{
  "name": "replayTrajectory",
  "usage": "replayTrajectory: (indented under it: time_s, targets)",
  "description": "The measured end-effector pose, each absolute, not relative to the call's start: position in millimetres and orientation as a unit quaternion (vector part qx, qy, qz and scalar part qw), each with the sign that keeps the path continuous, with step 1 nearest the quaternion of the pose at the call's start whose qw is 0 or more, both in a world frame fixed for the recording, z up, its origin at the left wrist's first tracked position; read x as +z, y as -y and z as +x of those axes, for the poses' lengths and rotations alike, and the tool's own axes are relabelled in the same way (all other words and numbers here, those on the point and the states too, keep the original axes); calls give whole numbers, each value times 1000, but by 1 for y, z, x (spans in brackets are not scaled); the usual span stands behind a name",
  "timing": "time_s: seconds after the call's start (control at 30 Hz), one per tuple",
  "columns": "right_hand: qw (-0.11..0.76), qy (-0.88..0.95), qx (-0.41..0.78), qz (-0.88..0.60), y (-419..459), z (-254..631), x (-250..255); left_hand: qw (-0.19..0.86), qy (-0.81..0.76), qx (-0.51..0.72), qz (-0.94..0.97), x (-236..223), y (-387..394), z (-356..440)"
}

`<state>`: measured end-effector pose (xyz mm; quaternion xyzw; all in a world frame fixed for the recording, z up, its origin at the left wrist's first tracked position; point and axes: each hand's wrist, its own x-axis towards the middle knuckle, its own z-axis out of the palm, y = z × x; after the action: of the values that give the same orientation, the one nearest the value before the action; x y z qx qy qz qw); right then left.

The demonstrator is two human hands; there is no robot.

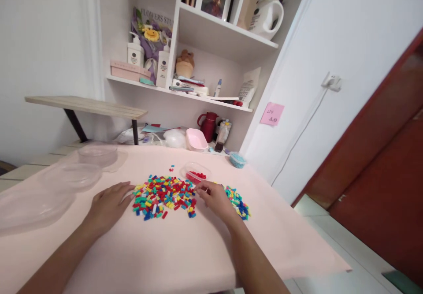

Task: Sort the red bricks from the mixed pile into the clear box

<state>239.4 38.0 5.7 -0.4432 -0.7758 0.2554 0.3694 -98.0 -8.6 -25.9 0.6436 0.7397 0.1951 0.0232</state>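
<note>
A wide pile of small colored bricks point(161, 192) in red, yellow, blue, green and white lies loose on the pink table covering. At its left edge rests my left hand point(110, 205), fingers stretched forward and thumb apart, the tips beside the outermost bricks. My right hand point(213, 195) is at the pile's right edge, thumb and fingers bent together; whatever they hold is too small to make out. Just behind that hand stands a clear plastic tub point(197, 172) with red bricks in it. A second, smaller brick pile point(239, 203) lies right of my right hand, partly hidden by it.
Clear empty tubs point(71, 176) stand along the table's left side. A round tub of light-blue pieces point(237, 159) sits at the back right. Behind are a pink basin point(196, 139), a dark red jug point(208, 126) and a bottle point(222, 136). The table's right edge drops to tiled floor.
</note>
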Motion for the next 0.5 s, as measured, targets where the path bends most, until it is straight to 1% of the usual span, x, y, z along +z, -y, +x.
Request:
replayTrajectory:
  time_s: [0.13,0.27,0.4,0.5]
  targets:
    - [297,815,224,-444,-40,244,4,14,-740,190,645,-26,6,-100]
    - [243,829,198,-464,-40,249,4,10,-741,189,645,-25,5,-101]
    - [215,836,186,-468,-42,250,4,9,-739,196,645,-26,4,-102]
    - [211,839,185,-466,-43,249,4,7,-738,201,644,-27,4,-103]
